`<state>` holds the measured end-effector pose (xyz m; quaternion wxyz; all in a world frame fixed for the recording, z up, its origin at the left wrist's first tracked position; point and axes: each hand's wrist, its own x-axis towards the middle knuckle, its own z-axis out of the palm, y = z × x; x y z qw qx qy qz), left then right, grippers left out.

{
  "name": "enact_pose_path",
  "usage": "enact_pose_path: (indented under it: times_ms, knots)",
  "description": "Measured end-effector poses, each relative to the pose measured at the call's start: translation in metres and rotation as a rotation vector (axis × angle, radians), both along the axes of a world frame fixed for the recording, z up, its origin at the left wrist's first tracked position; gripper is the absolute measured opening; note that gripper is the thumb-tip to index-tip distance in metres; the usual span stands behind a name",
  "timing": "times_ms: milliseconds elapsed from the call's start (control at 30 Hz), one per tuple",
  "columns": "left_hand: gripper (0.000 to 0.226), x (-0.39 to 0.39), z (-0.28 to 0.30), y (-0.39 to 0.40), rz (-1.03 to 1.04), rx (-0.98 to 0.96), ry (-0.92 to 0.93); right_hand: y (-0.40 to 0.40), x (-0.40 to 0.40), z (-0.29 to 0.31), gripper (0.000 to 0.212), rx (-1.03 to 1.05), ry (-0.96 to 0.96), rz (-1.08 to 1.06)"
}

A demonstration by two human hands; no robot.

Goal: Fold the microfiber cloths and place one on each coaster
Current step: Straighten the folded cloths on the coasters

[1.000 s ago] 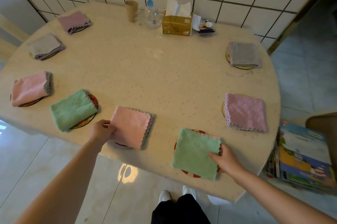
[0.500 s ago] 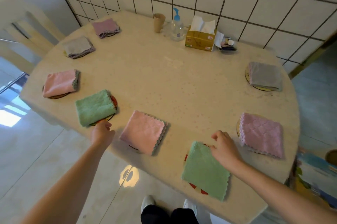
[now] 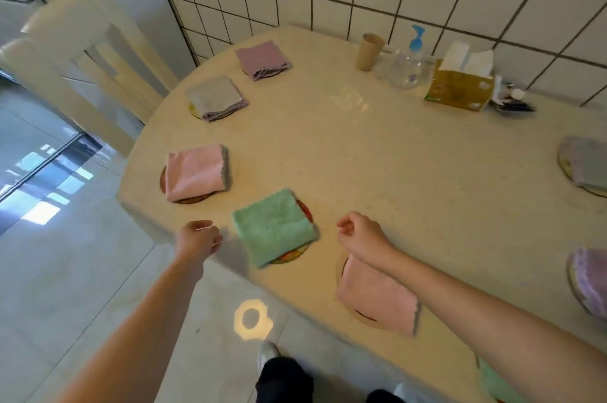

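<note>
Both hands hover empty, fingers loosely curled, on either side of a folded green cloth (image 3: 274, 227) on its coaster (image 3: 303, 210). The left hand (image 3: 197, 238) hangs off the table (image 3: 394, 156) edge; the right hand (image 3: 359, 235) is above a pink cloth (image 3: 377, 297).

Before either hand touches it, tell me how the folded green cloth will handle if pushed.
The folded green cloth looks soft and floppy, so it would likely bunch rather than slide whole. Overhanging its coaster, it may drag that along.
</note>
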<state>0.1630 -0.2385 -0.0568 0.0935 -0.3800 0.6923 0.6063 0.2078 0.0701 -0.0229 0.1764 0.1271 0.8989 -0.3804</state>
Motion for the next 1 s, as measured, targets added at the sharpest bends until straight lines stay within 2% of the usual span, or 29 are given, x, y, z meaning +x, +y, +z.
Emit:
enact_pose_path:
  times_ms: [200, 400, 467, 567, 600, 700, 767, 900, 1000]
  knots:
    - [0.017, -0.065, 0.005, -0.054, 0.225, 0.354, -0.041, -0.068, -0.06, -0.014, 0.022, -0.02, -0.125, -0.187]
    - [0.024, -0.097, 0.001, -0.05, 0.357, 0.619, -0.092, -0.083, -0.081, -0.021, 0.029, 0.003, -0.194, -0.225]
    - [0.02, -0.106, 0.0, -0.05, 0.394, 0.649, -0.126, -0.084, -0.087, -0.024, 0.028, -0.005, -0.218, -0.224]
    - [0.002, -0.116, -0.01, -0.052, 0.437, 0.641, -0.183, -0.084, -0.095, -0.025, 0.013, -0.034, -0.267, -0.208]
    - [0.004, -0.12, -0.013, -0.053, 0.444, 0.639, -0.193, -0.085, -0.097, -0.025, 0.01, -0.049, -0.281, -0.198]
    - [0.037, -0.13, -0.016, -0.053, 0.471, 0.631, -0.166, -0.083, -0.103, -0.023, 0.012, -0.084, -0.314, -0.179]
    - [0.049, -0.136, -0.014, -0.049, 0.503, 0.626, -0.147, -0.083, -0.107, -0.023, 0.015, -0.135, -0.354, -0.189]
    - [0.06, -0.143, -0.012, -0.044, 0.502, 0.608, -0.13, -0.085, -0.112, -0.025, 0.019, -0.291, -0.46, -0.192]
    - [0.055, -0.142, -0.013, -0.044, 0.497, 0.593, -0.049, -0.088, -0.112, -0.027, 0.02, -0.255, -0.479, -0.141]
